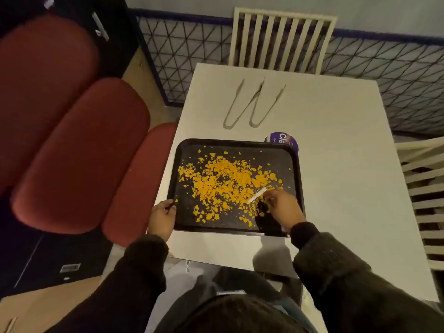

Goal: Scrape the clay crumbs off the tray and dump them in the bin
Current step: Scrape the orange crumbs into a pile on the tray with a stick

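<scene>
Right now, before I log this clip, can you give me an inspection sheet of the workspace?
Surface: white rectangular table, dimly lit.
Job's things: black rectangular tray strewn with orange clay crumbs; pale flat scraper among them; bin: nothing seen.
Clutter: two metal tongs at the far side; purple round container, partly hidden behind the tray's far right corner.
Hands: left hand grips the tray's left rim; right hand pinches the scraper.
Cables: nothing seen.
Surroundings: red cushioned seats on the left; white slatted chairs; dark wire mesh fence.
</scene>
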A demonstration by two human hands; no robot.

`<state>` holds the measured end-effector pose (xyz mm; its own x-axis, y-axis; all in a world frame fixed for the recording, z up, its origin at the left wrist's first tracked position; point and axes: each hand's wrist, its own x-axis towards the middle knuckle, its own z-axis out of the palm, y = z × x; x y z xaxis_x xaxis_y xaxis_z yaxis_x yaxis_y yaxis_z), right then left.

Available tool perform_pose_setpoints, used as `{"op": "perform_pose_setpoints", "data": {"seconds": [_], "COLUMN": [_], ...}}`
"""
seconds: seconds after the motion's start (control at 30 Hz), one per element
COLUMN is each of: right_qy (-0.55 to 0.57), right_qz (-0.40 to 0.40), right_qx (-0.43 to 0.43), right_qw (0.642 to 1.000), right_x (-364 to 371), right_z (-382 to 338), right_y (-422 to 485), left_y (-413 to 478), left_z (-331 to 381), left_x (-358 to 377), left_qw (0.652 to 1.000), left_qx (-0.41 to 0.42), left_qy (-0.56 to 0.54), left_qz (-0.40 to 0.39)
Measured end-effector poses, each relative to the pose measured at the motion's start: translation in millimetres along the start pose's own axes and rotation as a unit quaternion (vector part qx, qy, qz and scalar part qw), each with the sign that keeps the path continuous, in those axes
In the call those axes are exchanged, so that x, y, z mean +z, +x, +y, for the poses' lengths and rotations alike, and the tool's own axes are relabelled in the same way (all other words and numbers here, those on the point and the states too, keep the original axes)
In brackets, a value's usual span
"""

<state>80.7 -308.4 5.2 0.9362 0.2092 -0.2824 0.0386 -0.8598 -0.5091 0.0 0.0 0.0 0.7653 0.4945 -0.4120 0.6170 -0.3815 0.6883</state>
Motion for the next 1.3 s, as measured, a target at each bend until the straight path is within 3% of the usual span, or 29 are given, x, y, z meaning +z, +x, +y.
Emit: {"op": "perform_pose_setpoints", "data": {"seconds": [0.3, 0.53, 0.7, 0.83, 1.0, 1.17, 1.3], "right_qy": [-0.101, -0.197, -0.255, -0.214, 0.030, 0.092, 0.052], "right_qz": [-0.075, -0.077, -0.095, -0.080, -0.036, 0.031, 0.027], "right_qx": [-0.092, -0.128, -0.145, -0.096, 0.045, -0.016, -0.017], "right_qw": [0.988, 0.969, 0.951, 0.969, 0.998, 0.995, 0.998], "right_x": [8.7, 8.7, 9.4, 2.3, 3.5, 23.4, 35.6], "right_z": [5.9, 3.7, 6.0, 6.1, -1.3, -9.3, -5.3], "right_y": [57.2, 61.9, 59.8, 44.0, -3.2, -54.9, -64.3], "left_y": [29.9, 52.1, 62.0, 61.3, 44.4, 30.0, 27.8], "left_z": [0.7, -3.6, 2.6, 3.3, 20.2, 21.3, 21.6], "left_x": [7.7, 8.1, 9.7, 6.7, -1.6, -10.2, -18.7], "left_qw": [0.996, 0.995, 0.997, 0.995, 0.998, 0.997, 0.997], "left_qx": [-0.010, -0.096, -0.053, 0.021, 0.030, 0.058, 0.062], "left_qy": [0.049, 0.024, 0.053, 0.090, 0.029, -0.024, -0.043], "left_qz": [0.070, 0.005, -0.017, 0.023, 0.047, 0.036, 0.032]}}
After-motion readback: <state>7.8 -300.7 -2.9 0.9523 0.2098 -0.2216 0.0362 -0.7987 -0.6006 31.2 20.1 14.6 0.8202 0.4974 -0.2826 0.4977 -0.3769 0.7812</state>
